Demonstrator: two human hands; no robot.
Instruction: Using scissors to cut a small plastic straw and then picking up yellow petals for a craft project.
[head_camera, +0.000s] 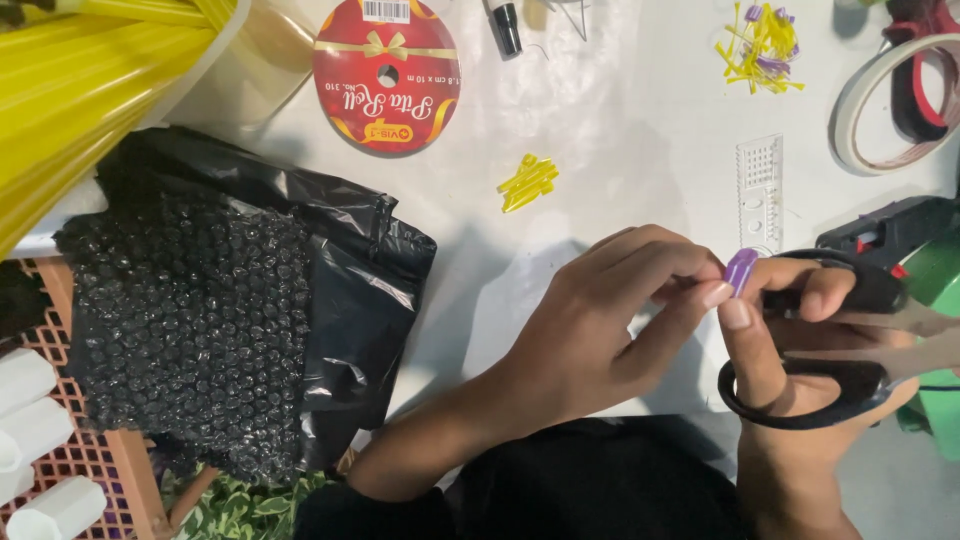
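Observation:
My left hand (600, 330) reaches across the white table (640, 130) and pinches a small purple strip (740, 270) at its fingertips. My right hand (775, 400) meets it from the right. Its thumb and a finger are through the black handles of a pair of scissors (850, 340), and its fingertips touch the same purple strip. The scissor blades point right, out of the frame.
A black bubble-wrap bag (220, 300) lies at the left. A red ribbon spool (388, 75), yellow strip bits (528, 182), a pile of yellow and purple bits (762, 50), a clear ruler (760, 190), a tape roll (890, 100) and a black glue gun (890, 230) lie on the table.

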